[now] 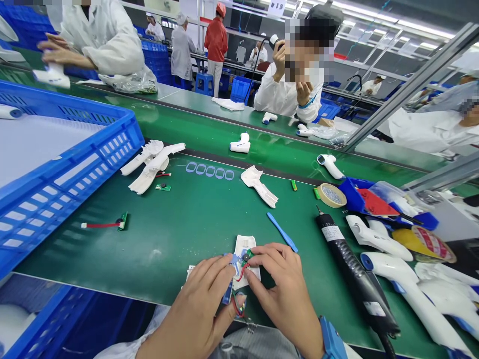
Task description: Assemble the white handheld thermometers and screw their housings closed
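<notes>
My left hand [202, 294] is closed over a white thermometer shell half [245, 243] at the table's front edge, its fingertips on a blue part inside. Colored wires [239, 304] show by the left thumb; what lies under the palm is hidden. My right hand [280, 286] pinches a small green circuit board [247, 256] with a red wire, against the inside of the shell. A blue pry tool [282, 232] lies just beyond the right hand. Farther off rests another empty white shell half [260, 186].
A black electric screwdriver [354, 271], white thermometers [411, 294] and a tape roll holding screws [331, 195] crowd the right. A blue crate [71, 199] borders the left. Loose boards [122, 222], shell halves [155, 164] and blue frames [209, 171] lie between. Co-workers sit across the green belt [187, 127].
</notes>
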The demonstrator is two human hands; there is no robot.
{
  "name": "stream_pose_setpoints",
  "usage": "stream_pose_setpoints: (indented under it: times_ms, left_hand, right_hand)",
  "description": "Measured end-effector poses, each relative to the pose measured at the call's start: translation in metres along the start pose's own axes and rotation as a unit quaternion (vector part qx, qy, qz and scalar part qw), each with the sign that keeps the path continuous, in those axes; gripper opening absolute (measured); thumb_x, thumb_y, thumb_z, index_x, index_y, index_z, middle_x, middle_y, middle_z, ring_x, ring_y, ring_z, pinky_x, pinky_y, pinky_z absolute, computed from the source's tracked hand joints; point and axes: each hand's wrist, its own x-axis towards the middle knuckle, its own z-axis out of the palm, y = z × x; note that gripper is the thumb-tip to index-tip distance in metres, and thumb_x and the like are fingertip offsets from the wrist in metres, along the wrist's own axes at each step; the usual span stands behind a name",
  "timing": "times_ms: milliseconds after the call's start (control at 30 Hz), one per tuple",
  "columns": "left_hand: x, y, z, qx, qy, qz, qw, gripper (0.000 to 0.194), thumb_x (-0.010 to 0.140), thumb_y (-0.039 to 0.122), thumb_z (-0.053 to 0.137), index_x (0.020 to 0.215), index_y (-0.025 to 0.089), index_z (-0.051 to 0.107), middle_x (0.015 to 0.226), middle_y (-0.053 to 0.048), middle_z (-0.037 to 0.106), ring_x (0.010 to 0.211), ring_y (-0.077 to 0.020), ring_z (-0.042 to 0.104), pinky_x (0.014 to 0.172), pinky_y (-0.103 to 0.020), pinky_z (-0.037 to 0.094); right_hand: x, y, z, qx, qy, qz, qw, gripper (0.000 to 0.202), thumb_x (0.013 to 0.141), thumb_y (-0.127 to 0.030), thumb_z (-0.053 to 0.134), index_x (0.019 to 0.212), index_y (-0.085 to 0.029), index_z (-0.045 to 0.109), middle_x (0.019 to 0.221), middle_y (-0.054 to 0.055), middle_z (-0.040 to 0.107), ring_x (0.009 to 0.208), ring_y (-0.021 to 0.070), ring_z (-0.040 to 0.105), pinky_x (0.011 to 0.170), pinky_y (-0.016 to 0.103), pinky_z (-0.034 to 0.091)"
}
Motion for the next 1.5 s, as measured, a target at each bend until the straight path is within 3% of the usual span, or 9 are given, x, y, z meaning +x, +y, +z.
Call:
stream_pose_setpoints:
  times_ms: [633,733,867,1000,1233,1500]
  left_hand:
    - [0.002,0.002,-0.003,0.023,-0.012,0.02,0.999,0.032,0.088,0.031,0.047,0.116,0.015,0.047,0.122,-0.013,0.058,0.109,-0.0252,0.056,0.084,-0.041,0.053]
    - [0.002,0.0,-0.005,0.018,-0.033,0.02,0.999,0.033,0.088,0.029,0.046,0.118,0.016,0.046,0.128,-0.012,0.054,0.113,-0.0257,0.052,0.087,-0.043,0.051]
    - [0.013,-0.003,-0.012,-0.008,-0.1,0.044,0.994,0.033,0.084,0.021,0.047,0.117,0.018,0.049,0.137,-0.007,0.046,0.127,-0.0279,0.036,0.097,-0.046,0.044]
    - [0.028,-0.004,-0.019,-0.064,-0.141,0.056,0.986,0.04,0.081,0.018,0.048,0.121,0.017,0.048,0.131,-0.005,0.051,0.125,-0.0259,0.037,0.1,-0.044,0.041]
    - [0.033,-0.006,-0.017,-0.099,-0.122,0.054,0.986,0.038,0.076,0.013,0.049,0.114,0.019,0.053,0.126,-0.004,0.055,0.123,-0.0246,0.04,0.099,-0.041,0.043]
    - [0.032,-0.005,-0.014,-0.056,-0.132,0.061,0.988,0.031,0.077,0.014,0.05,0.108,0.017,0.054,0.127,-0.005,0.055,0.124,-0.0251,0.04,0.097,-0.041,0.045]
  right_hand:
    - [0.003,0.001,0.001,-0.004,-0.034,0.018,0.999,0.008,0.077,-0.018,0.064,0.08,-0.024,0.059,0.093,0.001,0.063,0.091,0.0234,0.047,0.077,0.04,0.037]
    - [0.002,0.001,0.0,-0.007,-0.044,0.015,0.999,0.009,0.078,-0.018,0.064,0.081,-0.024,0.058,0.093,0.0,0.062,0.092,0.0232,0.047,0.078,0.041,0.037]
    - [0.002,0.0,-0.001,-0.006,-0.058,0.042,0.997,0.017,0.076,-0.014,0.064,0.087,-0.022,0.053,0.094,0.002,0.06,0.094,0.0232,0.047,0.078,0.041,0.039]
    - [0.003,0.0,0.0,-0.007,-0.059,0.091,0.994,0.028,0.073,-0.011,0.065,0.094,-0.021,0.05,0.095,0.004,0.054,0.094,0.0233,0.047,0.079,0.041,0.041]
    - [0.005,-0.002,0.0,0.013,-0.066,0.107,0.992,0.031,0.072,-0.008,0.064,0.096,-0.021,0.051,0.096,0.004,0.054,0.094,0.0231,0.048,0.081,0.042,0.042]
    - [0.008,0.0,-0.002,0.013,-0.066,0.094,0.993,0.036,0.07,-0.006,0.067,0.1,-0.02,0.053,0.099,0.005,0.06,0.096,0.0238,0.051,0.083,0.042,0.042]
